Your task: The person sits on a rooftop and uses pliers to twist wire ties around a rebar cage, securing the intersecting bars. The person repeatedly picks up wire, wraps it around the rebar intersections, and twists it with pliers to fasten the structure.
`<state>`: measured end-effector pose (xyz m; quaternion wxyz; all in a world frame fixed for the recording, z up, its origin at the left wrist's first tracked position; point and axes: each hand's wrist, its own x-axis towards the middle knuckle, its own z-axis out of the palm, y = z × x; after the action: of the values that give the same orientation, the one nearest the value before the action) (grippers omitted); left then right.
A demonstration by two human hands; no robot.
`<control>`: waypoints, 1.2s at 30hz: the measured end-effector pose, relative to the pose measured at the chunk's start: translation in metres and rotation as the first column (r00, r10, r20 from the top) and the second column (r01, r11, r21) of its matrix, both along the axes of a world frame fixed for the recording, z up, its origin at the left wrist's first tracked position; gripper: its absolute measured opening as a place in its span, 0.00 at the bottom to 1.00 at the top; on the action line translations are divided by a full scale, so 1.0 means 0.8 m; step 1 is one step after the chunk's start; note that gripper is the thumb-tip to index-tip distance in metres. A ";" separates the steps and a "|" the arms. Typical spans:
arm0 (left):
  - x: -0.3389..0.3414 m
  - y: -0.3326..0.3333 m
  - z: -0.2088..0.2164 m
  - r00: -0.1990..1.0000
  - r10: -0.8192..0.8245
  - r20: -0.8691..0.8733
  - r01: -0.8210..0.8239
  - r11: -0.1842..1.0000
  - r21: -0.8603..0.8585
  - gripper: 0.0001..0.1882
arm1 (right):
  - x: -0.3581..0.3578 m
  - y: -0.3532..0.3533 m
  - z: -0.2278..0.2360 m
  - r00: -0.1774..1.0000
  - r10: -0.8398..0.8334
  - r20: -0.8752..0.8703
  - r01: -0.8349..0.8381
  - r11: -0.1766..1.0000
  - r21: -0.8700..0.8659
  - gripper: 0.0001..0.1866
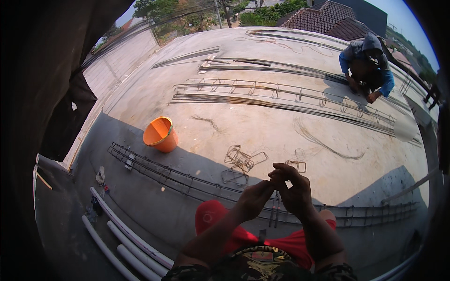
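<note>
My left hand [254,200] and my right hand [294,188] meet in front of me, above the near rebar cage. The left fingers are closed in a pinch. My right fingers curl over toward the left fingertips, leaving a small gap by the thumb. Whatever lies between the fingertips is too small or shaded to make out. Below the hands runs a long rebar cage [187,180], partly hidden by my arms. Just beyond them lie a pile of bent wire stirrups [241,159] and a single rectangular stirrup [297,165].
An orange bucket [161,136] stands at left. Loose wire [323,140] lies ahead. Farther off are another cage [255,86] and bundled rebar [276,105]. A crouching person [368,63] works at far right. Grey pipes [131,241] lie lower left; a wall [119,58] bounds the slab.
</note>
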<state>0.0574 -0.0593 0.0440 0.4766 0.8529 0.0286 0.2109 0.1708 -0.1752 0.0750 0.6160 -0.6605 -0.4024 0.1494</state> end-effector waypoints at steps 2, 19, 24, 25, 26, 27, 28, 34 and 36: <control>0.003 -0.002 -0.001 1.000 -0.006 0.021 0.006 1.000 0.002 0.11 | 0.000 -0.006 -0.002 0.994 0.006 0.111 -0.005 1.000 -0.004 0.14; 0.007 -0.025 -0.036 0.984 -0.151 -0.092 0.161 0.981 0.106 0.14 | -0.005 -0.054 -0.043 0.957 -0.080 0.279 0.120 0.985 -0.127 0.05; -0.015 -0.023 -0.044 0.927 -0.223 -0.300 0.165 0.964 -0.208 0.16 | -0.015 -0.061 -0.062 0.980 0.030 0.196 0.022 0.966 -0.258 0.02; -0.018 -0.023 -0.047 0.922 -0.227 -0.314 0.156 0.960 -0.234 0.16 | -0.017 -0.063 -0.069 0.987 0.044 0.154 -0.001 0.963 -0.271 0.02; -0.019 -0.026 -0.055 0.943 -0.173 -0.283 0.109 0.967 -0.230 0.16 | -0.022 -0.065 -0.072 0.982 0.043 0.185 0.010 0.961 -0.277 0.04; -0.019 -0.032 -0.064 0.959 -0.120 -0.255 0.061 0.972 -0.227 0.16 | -0.026 -0.066 -0.071 0.967 0.057 0.247 0.013 0.962 -0.273 0.03; -0.020 -0.035 -0.070 0.971 -0.068 -0.228 0.016 0.974 -0.225 0.16 | -0.030 -0.066 -0.071 0.949 0.068 0.307 0.018 0.963 -0.268 0.03; -0.017 -0.049 -0.083 0.982 -0.013 -0.186 -0.069 0.902 -0.426 0.15 | -0.019 -0.072 -0.092 0.950 0.060 0.307 0.053 0.935 -0.350 0.02; -0.009 -0.054 -0.095 0.982 0.017 -0.189 -0.104 0.881 -0.461 0.15 | -0.026 -0.068 -0.094 0.959 -0.016 0.283 0.103 0.950 -0.296 0.01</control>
<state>0.0504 -0.1027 -0.0319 0.6573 0.7264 0.1482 0.1351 0.1501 -0.2298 -0.0002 0.4475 -0.7747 -0.4358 0.0975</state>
